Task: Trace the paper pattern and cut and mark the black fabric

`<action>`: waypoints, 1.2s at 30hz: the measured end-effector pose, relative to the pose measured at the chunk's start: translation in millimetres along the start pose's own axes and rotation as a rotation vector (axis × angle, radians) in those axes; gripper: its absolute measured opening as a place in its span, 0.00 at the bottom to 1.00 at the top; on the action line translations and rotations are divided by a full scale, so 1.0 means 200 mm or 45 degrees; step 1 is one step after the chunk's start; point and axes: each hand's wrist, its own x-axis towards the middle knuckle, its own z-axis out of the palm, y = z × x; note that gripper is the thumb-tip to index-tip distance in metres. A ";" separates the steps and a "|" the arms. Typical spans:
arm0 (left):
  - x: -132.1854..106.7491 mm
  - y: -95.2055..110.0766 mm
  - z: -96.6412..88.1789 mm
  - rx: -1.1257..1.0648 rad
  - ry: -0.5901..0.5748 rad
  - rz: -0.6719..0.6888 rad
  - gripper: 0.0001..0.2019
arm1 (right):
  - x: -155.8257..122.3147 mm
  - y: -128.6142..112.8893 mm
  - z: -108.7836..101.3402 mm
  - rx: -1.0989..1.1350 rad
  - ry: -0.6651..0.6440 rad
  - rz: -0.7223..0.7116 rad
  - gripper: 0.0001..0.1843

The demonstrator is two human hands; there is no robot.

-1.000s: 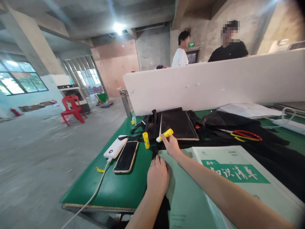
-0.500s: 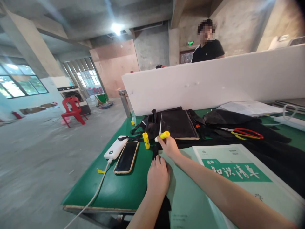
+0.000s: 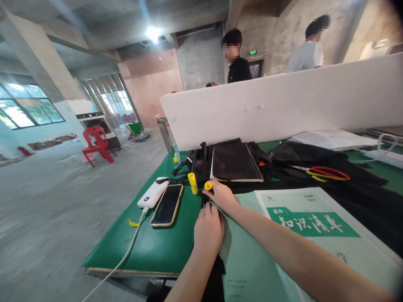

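My right hand [image 3: 223,196] holds a yellow glue stick [image 3: 208,186], seen nearly end-on, in its closed fingers. The stick is low over a black cloth [image 3: 205,199] at the top left of a book's opened pale-green cover [image 3: 242,251]. Just nearer to me, my left hand [image 3: 208,230] rests with fingers bent and together on the black cloth along the cover's left edge. Its fingertips are partly hidden. A yellow tube [image 3: 192,183] stands upright left of the glue stick. The book's printed green-and-white front [image 3: 315,222] lies beneath my right forearm.
A phone [image 3: 166,205] and a white power bank [image 3: 153,193] with a cable lie left on the green table [image 3: 126,251]. Behind are a black-covered book [image 3: 236,161], scissors [image 3: 329,173] and black fabric [image 3: 308,155]. A long white panel [image 3: 277,105] borders the back; two people are beyond it.
The glue stick has swung from lying sideways to pointing its end toward me, and my right hand has dropped slightly. Beyond the panel, a person in black appears farther left and one in a light shirt has appeared.
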 end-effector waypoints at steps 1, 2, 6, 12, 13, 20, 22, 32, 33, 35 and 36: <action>0.00 0.00 0.00 0.014 -0.004 0.004 0.10 | 0.00 0.00 -0.01 0.011 0.027 0.024 0.14; 0.00 0.00 0.00 0.027 -0.011 0.012 0.10 | 0.01 0.00 -0.02 0.021 0.055 0.050 0.18; 0.01 0.01 0.00 0.035 -0.025 0.029 0.11 | 0.01 0.01 -0.05 0.048 0.084 0.086 0.26; 0.01 0.00 0.02 0.077 0.013 0.012 0.13 | 0.03 0.02 -0.02 -0.027 -0.147 -0.066 0.14; 0.01 0.00 0.02 0.084 0.013 0.013 0.12 | 0.03 0.02 -0.02 -0.061 -0.153 -0.069 0.13; 0.01 0.01 0.00 0.058 -0.026 0.009 0.11 | 0.02 -0.01 -0.05 -0.161 -0.019 0.021 0.20; 0.01 0.01 0.00 0.059 -0.031 0.011 0.11 | 0.01 -0.02 -0.07 -0.098 0.053 0.058 0.24; 0.01 0.01 0.00 0.049 -0.011 -0.005 0.10 | 0.03 0.01 -0.02 -0.159 -0.176 -0.039 0.10; 0.01 0.01 0.00 0.054 -0.006 0.002 0.09 | 0.03 0.01 -0.01 -0.178 -0.170 -0.029 0.09; 0.01 0.01 0.00 0.058 -0.003 0.013 0.09 | 0.03 0.01 -0.01 -0.195 -0.138 -0.002 0.09; 0.01 0.02 0.00 0.059 -0.007 0.016 0.09 | 0.03 0.02 -0.02 -0.193 -0.111 0.016 0.11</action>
